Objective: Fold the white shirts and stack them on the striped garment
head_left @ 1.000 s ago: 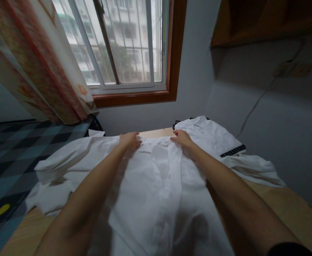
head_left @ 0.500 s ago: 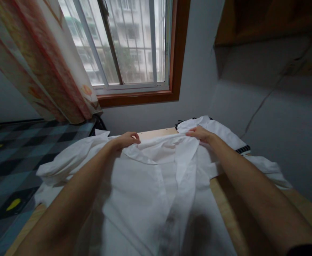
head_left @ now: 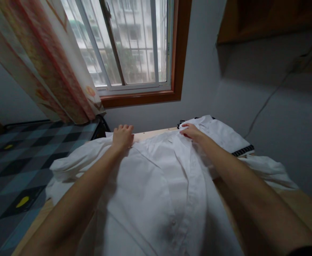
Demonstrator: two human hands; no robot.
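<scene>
A white button-front shirt [head_left: 145,185] lies spread out before me, its collar end away from me and its sleeves out to both sides. At the far left of the collar, my left hand [head_left: 123,138] rests with its fingers curled over the shirt's edge; the fingertips are partly hidden. My right hand [head_left: 191,132] pinches the cloth at the right side of the collar between thumb and fingers. The front placket runs down toward me, with a dark shadow over its lower part.
A pale wooden table [head_left: 156,134] carries the shirt. Another white garment with black striped trim [head_left: 220,135] lies at the back right. To the left is a bed with a checked cover [head_left: 25,170]. A curtain [head_left: 57,71], window [head_left: 134,53] and wall shelf [head_left: 241,25] surround the table.
My left hand has turned so its fingers point away from me, and moved slightly left. The collar opening has flattened and narrowed. My right hand has shifted slightly left with the cloth.
</scene>
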